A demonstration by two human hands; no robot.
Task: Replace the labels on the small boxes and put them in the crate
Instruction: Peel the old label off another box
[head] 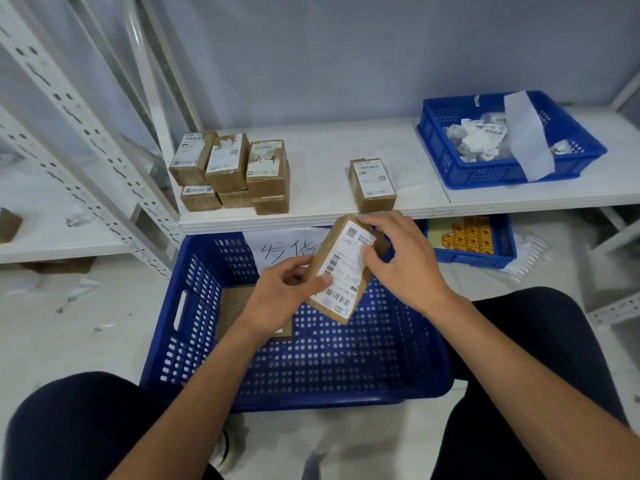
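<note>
Over the large blue crate [194, 341] I hold a small brown cardboard box [341, 271] with a white barcode label on its top face. My left hand [284, 299] grips the box's lower left edge, thumb on the label. My right hand [405, 261] curls round its upper right side, fingers on the label's edge. One flat brown box [239, 306] lies inside the crate, partly hidden by my left arm. On the white shelf [318, 147] stand a stack of several labelled boxes [230, 171] and a single labelled box [372, 185].
A blue basket [485, 171] at the shelf's right holds crumpled peeled labels and a white backing strip. A smaller blue tray [505, 244] with yellow-red sheets sits on the floor behind the crate. White rack posts stand at left. My knees flank the crate.
</note>
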